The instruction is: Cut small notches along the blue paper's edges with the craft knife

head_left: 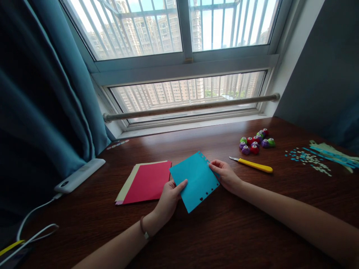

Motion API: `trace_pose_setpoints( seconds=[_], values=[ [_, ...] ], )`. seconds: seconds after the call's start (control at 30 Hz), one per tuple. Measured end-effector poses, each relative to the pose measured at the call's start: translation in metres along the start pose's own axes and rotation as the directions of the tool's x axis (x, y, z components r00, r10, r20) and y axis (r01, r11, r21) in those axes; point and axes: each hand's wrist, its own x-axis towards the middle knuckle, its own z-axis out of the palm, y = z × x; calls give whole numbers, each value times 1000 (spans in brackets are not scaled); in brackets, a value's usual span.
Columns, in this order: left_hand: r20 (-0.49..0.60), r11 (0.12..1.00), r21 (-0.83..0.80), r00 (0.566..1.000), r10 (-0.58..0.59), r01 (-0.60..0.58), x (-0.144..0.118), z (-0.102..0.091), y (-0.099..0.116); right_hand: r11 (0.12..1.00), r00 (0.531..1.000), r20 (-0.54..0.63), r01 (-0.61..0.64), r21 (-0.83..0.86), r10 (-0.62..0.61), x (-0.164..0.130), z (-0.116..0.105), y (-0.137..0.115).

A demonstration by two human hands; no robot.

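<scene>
Item: blue sheet [195,180], square, punched with small shapes along its far and right edges. Lies near the middle of the table [224,231], tilted, its left corner just beside the red sheet [148,182].

Left hand [168,198]: fingers closed on the sheet's near-left edge, thumb on top, fingers under. Wrist low on the wood, forearm coming in from the lower left; a band on the wrist.

Right hand [226,175]: fingertips pinched on the right corner, close to the punched holes. Forearm stretched flat across the table from the lower right.

Risks, as judged: the perforated border is weak, so a pull between the two hands could tear it at the holes. A sideways slide could push the sheet over the red stack and shift it.

Nearby: knife [252,164] with yellow handle, just beyond the right hand. Cluster of small punches [255,142] farther back. Paper scraps [308,158] at far right. White device [80,175] with cable at left.
</scene>
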Motion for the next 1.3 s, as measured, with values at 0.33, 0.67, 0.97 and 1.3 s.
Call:
trace_pose_setpoints(
  seconds=[0.33,0.67,0.97,1.3],
  values=[
    [-37,1000,-20,999,-12,12,-3,4,3,996,993,94,-76,53,71,0,1,-7],
    [-57,998,-16,996,-66,65,-7,7,9,999,998,56,-31,10,31,2,1,-1],
    [-138,994,-49,984,-108,102,-11,6,13,956,989,112,125,-266,-98,7,-9,11],
    [-177,987,-72,972,-154,143,-10,7,17,990,992,94,99,-100,-89,4,-6,8]
  ],
)
